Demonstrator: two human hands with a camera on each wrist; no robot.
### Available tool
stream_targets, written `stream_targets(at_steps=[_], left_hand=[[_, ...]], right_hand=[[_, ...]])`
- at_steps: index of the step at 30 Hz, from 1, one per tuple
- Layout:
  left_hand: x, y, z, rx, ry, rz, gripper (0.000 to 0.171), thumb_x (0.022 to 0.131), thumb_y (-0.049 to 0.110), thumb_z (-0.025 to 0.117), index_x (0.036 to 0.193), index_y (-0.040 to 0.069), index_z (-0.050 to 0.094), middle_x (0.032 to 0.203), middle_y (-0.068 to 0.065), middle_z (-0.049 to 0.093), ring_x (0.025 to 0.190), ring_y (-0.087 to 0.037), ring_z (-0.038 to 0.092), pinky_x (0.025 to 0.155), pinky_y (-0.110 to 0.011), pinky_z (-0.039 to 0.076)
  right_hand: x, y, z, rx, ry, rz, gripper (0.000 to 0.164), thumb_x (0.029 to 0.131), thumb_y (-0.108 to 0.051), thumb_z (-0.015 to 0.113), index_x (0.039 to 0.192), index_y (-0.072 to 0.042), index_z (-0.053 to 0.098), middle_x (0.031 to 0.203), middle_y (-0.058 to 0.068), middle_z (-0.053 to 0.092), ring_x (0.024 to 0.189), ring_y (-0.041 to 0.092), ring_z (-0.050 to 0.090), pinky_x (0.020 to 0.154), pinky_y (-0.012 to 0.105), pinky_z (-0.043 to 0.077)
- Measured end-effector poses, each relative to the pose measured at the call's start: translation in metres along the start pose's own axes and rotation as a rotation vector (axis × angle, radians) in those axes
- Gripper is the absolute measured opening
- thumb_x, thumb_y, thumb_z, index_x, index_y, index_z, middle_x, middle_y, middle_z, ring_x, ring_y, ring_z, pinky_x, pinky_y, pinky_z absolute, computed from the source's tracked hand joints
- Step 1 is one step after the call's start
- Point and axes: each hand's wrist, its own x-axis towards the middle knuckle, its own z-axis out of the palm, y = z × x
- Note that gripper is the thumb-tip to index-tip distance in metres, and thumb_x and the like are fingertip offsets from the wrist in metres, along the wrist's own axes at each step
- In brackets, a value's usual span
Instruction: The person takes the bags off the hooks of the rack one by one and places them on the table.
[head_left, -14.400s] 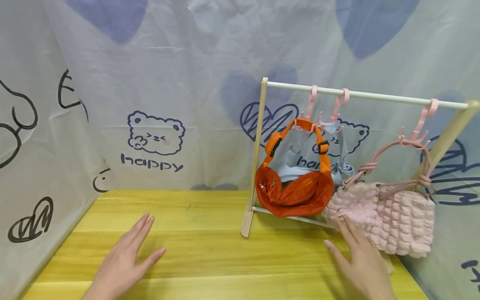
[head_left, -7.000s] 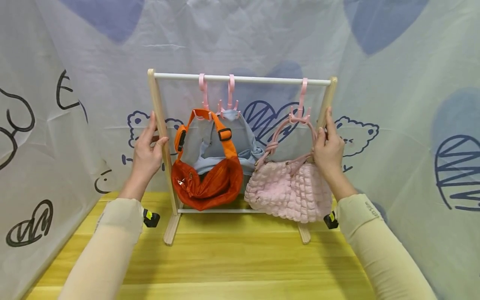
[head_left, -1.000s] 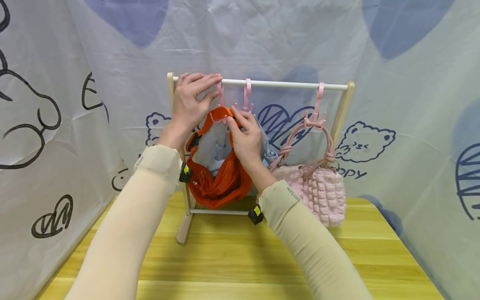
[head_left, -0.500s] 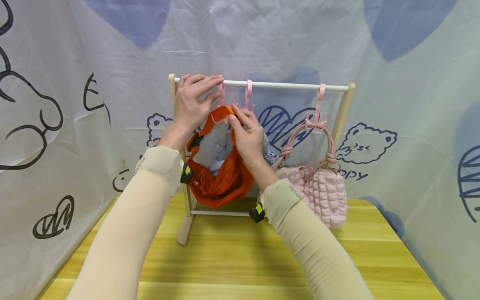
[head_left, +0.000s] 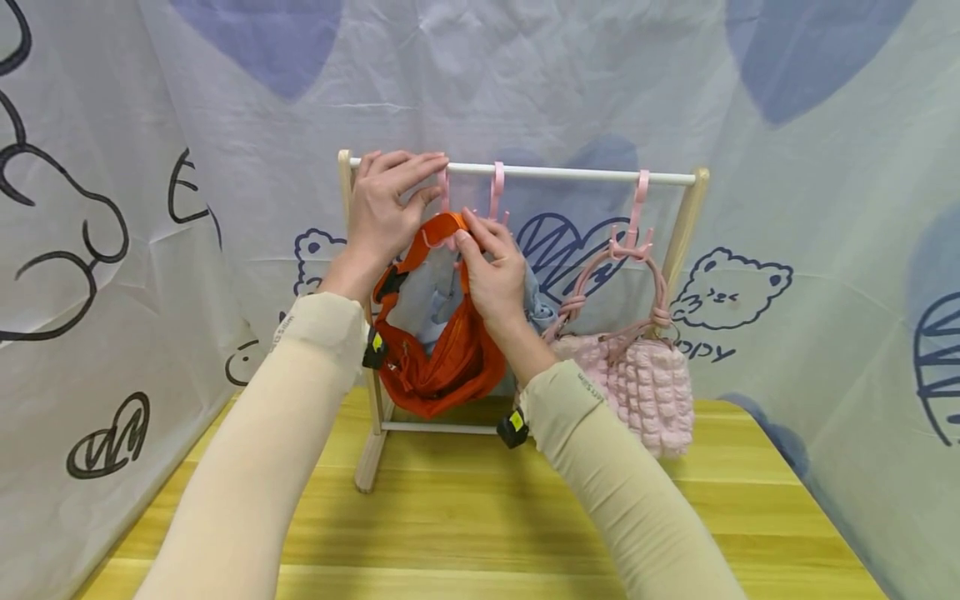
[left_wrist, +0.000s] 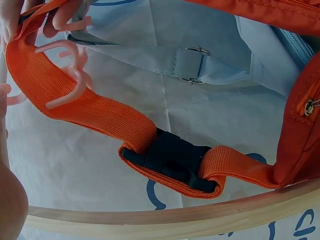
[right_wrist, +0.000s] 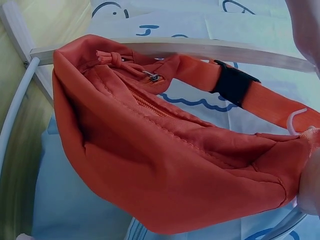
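Note:
In the head view, an orange waist bag hangs by its strap from a pink hook on the rack's white bar. My left hand holds the top of that hook at the bar, fingers over it and thumb below. With thumb and fingertips, my right hand pinches the orange strap beside the hook prongs. The left wrist view shows the strap lying in the prongs, its black buckle fastened. In the right wrist view, the bag's zipper faces upward.
A light blue bag hangs behind, below a second pink hook. Farther right, a pink quilted handbag hangs from another hook. The wooden rack post stands on a yellow wood-grain table, before a printed cloth backdrop.
The rack was moved from the right to the middle, with both hands on its posts. Since then the hands have gone to the hook and strap; over the last second they barely move.

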Motion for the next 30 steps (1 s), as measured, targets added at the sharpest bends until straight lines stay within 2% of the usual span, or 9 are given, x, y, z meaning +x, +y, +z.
stream_targets(at_steps=[9, 16, 18, 21, 25, 27, 30], left_hand=[[0.001, -0.001, -0.001, 0.001, 0.009, 0.003, 0.036, 0.094, 0.02, 0.076, 0.13, 0.014, 0.075, 0.131, -0.002, 0.072, 0.12, -0.026, 0.062, 0.111, -0.038, 0.037], [0.0, 0.0, 0.0, 0.003, 0.011, -0.005, 0.037, 0.093, 0.019, 0.077, 0.13, 0.013, 0.075, 0.131, -0.003, 0.072, 0.119, -0.026, 0.063, 0.109, -0.039, 0.038], [0.001, 0.0, 0.0, -0.001, 0.013, -0.011, 0.037, 0.093, 0.02, 0.077, 0.13, 0.014, 0.075, 0.13, -0.002, 0.072, 0.119, -0.026, 0.063, 0.109, -0.039, 0.039], [0.001, -0.001, 0.0, 0.0, 0.01, -0.007, 0.037, 0.093, 0.021, 0.076, 0.129, 0.014, 0.075, 0.13, -0.002, 0.073, 0.118, -0.026, 0.063, 0.107, -0.04, 0.04], [0.001, -0.001, -0.001, -0.005, 0.01, -0.01, 0.037, 0.092, 0.022, 0.077, 0.128, 0.014, 0.076, 0.129, -0.001, 0.073, 0.118, -0.026, 0.063, 0.107, -0.04, 0.04], [0.002, -0.001, -0.001, -0.004, 0.009, -0.013, 0.037, 0.091, 0.022, 0.077, 0.128, 0.014, 0.076, 0.129, -0.001, 0.073, 0.118, -0.026, 0.063, 0.107, -0.04, 0.04], [0.002, -0.001, -0.003, 0.004, 0.005, -0.017, 0.037, 0.091, 0.023, 0.077, 0.127, 0.014, 0.076, 0.128, -0.001, 0.073, 0.117, -0.026, 0.063, 0.106, -0.041, 0.041]], right_hand=[[0.001, -0.002, 0.006, -0.015, -0.014, -0.021, 0.036, 0.101, -0.001, 0.066, 0.136, 0.002, 0.065, 0.127, 0.02, 0.063, 0.074, 0.008, 0.064, 0.068, 0.02, 0.058], [-0.001, -0.001, 0.009, -0.087, -0.005, -0.022, 0.035, 0.1, -0.004, 0.068, 0.135, 0.001, 0.067, 0.127, 0.019, 0.064, 0.076, 0.043, 0.064, 0.065, 0.017, 0.057], [-0.002, 0.0, 0.011, -0.093, -0.011, -0.016, 0.036, 0.101, -0.004, 0.067, 0.136, 0.001, 0.066, 0.128, 0.019, 0.064, 0.077, 0.046, 0.064, 0.065, 0.018, 0.057], [-0.003, 0.001, 0.012, -0.089, -0.012, -0.013, 0.036, 0.102, -0.005, 0.067, 0.137, 0.002, 0.065, 0.128, 0.017, 0.064, 0.074, 0.034, 0.066, 0.065, 0.018, 0.058], [-0.003, 0.001, 0.014, -0.08, -0.006, 0.004, 0.036, 0.101, -0.005, 0.067, 0.137, 0.001, 0.065, 0.128, 0.017, 0.064, 0.069, 0.008, 0.064, 0.065, 0.019, 0.059], [-0.002, 0.001, 0.015, -0.077, -0.005, 0.012, 0.037, 0.101, -0.005, 0.068, 0.137, 0.0, 0.066, 0.128, 0.017, 0.064, 0.069, 0.003, 0.063, 0.065, 0.019, 0.059], [-0.002, 0.001, 0.016, -0.07, -0.002, 0.022, 0.036, 0.101, -0.004, 0.068, 0.137, -0.001, 0.066, 0.128, 0.017, 0.064, 0.071, 0.003, 0.063, 0.065, 0.019, 0.059]])
